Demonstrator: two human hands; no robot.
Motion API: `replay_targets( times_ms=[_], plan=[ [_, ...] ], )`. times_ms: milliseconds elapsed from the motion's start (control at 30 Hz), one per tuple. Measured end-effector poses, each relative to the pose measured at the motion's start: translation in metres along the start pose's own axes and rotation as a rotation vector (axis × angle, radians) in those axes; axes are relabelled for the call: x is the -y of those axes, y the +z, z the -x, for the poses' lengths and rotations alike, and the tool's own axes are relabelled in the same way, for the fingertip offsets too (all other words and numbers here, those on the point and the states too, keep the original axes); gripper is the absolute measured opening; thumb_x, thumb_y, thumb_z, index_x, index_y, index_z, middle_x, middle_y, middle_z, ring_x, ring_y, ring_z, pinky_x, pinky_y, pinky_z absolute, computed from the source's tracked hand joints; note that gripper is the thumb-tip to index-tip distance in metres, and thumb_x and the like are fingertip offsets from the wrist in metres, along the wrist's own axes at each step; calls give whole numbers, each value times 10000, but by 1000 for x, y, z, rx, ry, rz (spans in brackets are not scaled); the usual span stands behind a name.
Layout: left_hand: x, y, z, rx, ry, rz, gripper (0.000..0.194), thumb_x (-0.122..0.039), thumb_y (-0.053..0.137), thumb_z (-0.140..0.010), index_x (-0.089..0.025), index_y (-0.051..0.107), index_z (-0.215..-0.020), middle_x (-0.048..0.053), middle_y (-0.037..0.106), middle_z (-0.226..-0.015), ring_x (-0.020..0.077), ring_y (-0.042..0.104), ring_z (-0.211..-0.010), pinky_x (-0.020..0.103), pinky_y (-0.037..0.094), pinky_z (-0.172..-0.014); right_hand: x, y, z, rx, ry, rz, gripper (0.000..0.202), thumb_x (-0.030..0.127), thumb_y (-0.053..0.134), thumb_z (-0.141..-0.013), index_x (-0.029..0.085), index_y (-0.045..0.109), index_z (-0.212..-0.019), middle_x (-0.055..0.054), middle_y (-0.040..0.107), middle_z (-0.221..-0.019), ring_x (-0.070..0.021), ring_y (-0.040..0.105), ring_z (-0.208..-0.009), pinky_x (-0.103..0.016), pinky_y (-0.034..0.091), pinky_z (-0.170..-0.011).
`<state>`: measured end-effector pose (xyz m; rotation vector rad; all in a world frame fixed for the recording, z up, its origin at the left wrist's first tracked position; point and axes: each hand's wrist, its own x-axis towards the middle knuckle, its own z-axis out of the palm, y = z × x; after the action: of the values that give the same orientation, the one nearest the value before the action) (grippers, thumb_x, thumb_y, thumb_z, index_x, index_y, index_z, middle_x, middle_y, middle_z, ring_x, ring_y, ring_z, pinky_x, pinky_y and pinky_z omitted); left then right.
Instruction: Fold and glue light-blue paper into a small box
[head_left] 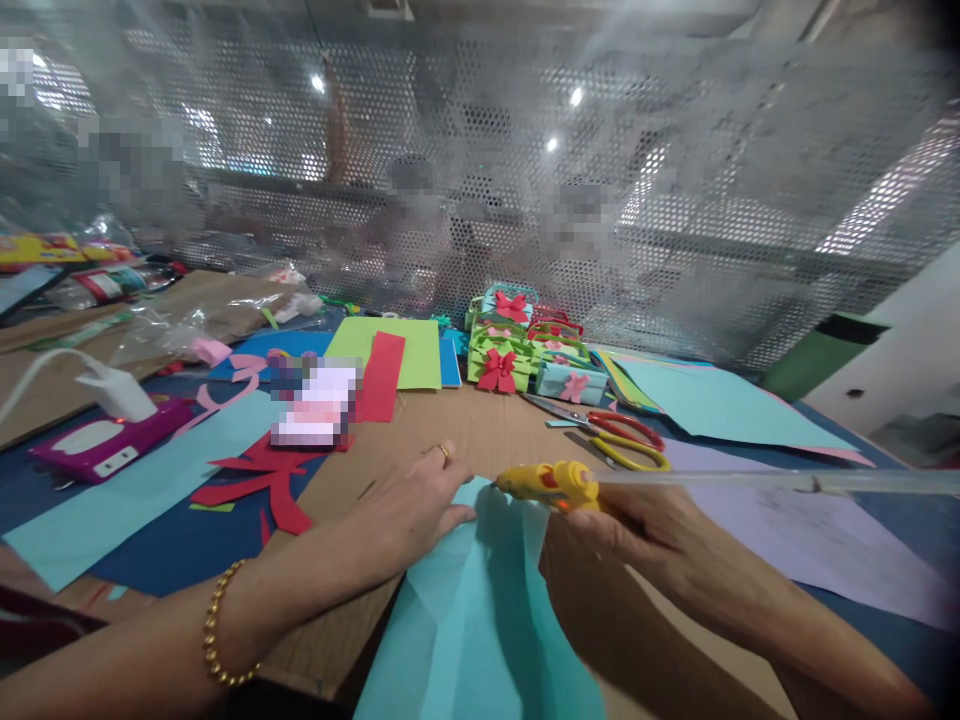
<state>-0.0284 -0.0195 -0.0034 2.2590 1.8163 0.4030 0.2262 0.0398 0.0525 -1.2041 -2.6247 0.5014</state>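
A folded sheet of light blue paper point(480, 620) stretches from the bottom of the head view up to the middle of the cardboard. My left hand point(420, 505), with a ring and a gold bead bracelet, grips its far left edge between thumb and fingers. In my right hand point(637, 530) is a yellow hot glue gun point(551, 484); my fingers close around its handle. The nozzle points left and meets the paper's far edge near my left fingertips. A long clear glue stick point(780, 480) sticks out from the gun's back toward the right.
Small paper handbags with bows point(499, 365) stand stacked at the back. Two pairs of scissors point(626, 430) lie beyond the gun. At left are a phone point(319, 405), red paper scraps point(277, 490) and a purple power strip point(112, 440). Paper sheets point(735, 400) lie at right.
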Motion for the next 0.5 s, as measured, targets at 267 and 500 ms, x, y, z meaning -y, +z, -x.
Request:
replay_targets(
  times_ms=[267, 500],
  plan=[
    [3, 2, 1, -1, -3, 22, 307, -288, 614, -939, -214, 618, -1237, 79, 547, -1166, 255, 622, -1041, 395, 515, -882, -3, -4, 0, 61, -21, -94, 529, 640, 437, -954, 196, 656, -769, -5, 576, -642, -153, 487, -588, -263, 363, -539],
    [1, 0, 0, 12, -9, -5, 304, -292, 600, -944, -212, 618, -1236, 91, 553, -1179, 258, 617, -1046, 398, 509, -891, -3, -4, -2, 63, -15, -85, 524, 638, 433, -957, 203, 666, -782, -8, 573, -647, -158, 480, -595, -269, 344, -535]
  ],
)
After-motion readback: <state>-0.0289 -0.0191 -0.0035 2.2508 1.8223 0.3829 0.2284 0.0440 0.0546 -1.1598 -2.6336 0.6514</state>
